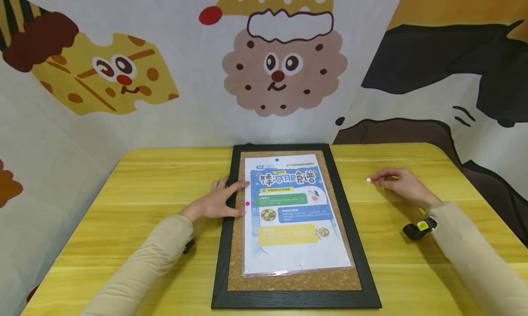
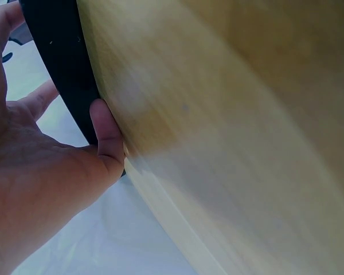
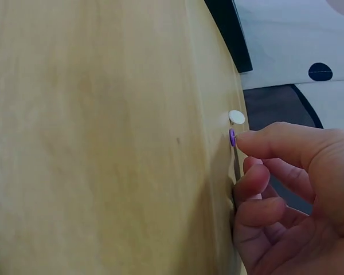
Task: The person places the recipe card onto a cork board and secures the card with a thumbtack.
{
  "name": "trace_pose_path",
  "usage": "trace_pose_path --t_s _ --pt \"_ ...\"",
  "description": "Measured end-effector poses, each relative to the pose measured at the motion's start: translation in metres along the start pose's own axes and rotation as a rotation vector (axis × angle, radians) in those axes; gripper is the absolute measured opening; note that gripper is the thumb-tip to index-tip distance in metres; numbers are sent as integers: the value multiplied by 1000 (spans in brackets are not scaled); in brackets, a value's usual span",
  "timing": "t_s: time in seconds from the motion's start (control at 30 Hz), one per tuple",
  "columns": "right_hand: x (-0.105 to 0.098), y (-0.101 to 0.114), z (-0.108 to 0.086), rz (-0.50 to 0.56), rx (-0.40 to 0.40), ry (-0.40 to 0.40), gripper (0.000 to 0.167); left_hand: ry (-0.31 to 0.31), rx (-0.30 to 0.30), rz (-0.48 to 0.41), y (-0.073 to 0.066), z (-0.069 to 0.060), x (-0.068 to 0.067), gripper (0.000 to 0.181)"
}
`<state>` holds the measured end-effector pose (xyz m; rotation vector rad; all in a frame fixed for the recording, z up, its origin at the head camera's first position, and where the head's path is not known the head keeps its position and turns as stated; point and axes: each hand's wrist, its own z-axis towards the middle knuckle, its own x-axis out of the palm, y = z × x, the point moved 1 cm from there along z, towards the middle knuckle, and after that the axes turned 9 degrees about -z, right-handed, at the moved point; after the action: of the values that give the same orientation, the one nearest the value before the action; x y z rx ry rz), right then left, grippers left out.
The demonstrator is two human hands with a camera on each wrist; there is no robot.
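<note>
Under your right-hand grip (image 1: 396, 182) spreads a yellow wood-grain table (image 1: 165, 183) with rounded far corners and soft shadows on its surface. Beyond your grip rises a white wall covering (image 1: 198, 109) printed with cartoons. Ahead and to the grip's left, a round, pinkish biscuit character (image 1: 284, 93) wears a mustard hat (image 1: 274, 6) with white spots; farther left is a yellow, cheese-like character (image 1: 105, 84). Ahead and to the grip's right, a large black shape (image 1: 416, 59) is printed above a dark brown one (image 1: 404, 132).
</note>
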<state>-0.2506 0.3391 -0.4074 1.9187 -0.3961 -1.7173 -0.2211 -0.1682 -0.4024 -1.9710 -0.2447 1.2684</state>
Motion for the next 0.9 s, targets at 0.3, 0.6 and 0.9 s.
trace_pose_path --t_s 0.3,0.6,0.9 --pt "4 -4 2 -5 -7 -14 28 0 -1 -5 0 0 0 81" --pt "7 -5 3 53 -39 -34 25 -1 -11 -3 0 0 0 82" --pt "7 -5 5 67 -50 -40 22 3 -17 -5 -1 0 0 82"
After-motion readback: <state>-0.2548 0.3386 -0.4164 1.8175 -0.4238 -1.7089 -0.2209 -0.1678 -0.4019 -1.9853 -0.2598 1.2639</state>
